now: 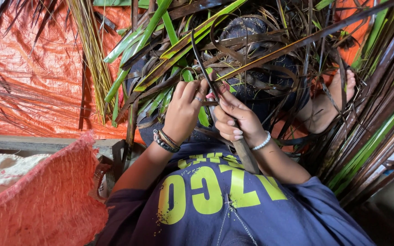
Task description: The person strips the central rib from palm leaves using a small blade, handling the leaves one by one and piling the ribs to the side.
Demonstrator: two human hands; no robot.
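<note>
My left hand (pixel 184 111), with dark bracelets at the wrist and a ring, pinches a thin dark palm-leaf strip (pixel 200 59) that curls upward over my lap. My right hand (pixel 234 120), wearing a white bead bracelet, is closed around a brown flat tool handle (pixel 246 156) that slants down toward my blue shirt; its working end is hidden behind the fingers, right against the strip. Both hands touch at the fingertips above a heap of green and brown palm leaves (pixel 169 54).
An orange tarp (pixel 33 68) covers the ground. A bundle of yellowish leaf midribs (pixel 90 54) lies at the upper left. An orange woven sack (pixel 46 196) and a wooden plank (pixel 28 143) sit at the lower left. My bare foot (pixel 343 86) rests among long brown leaves (pixel 375 123) at the right.
</note>
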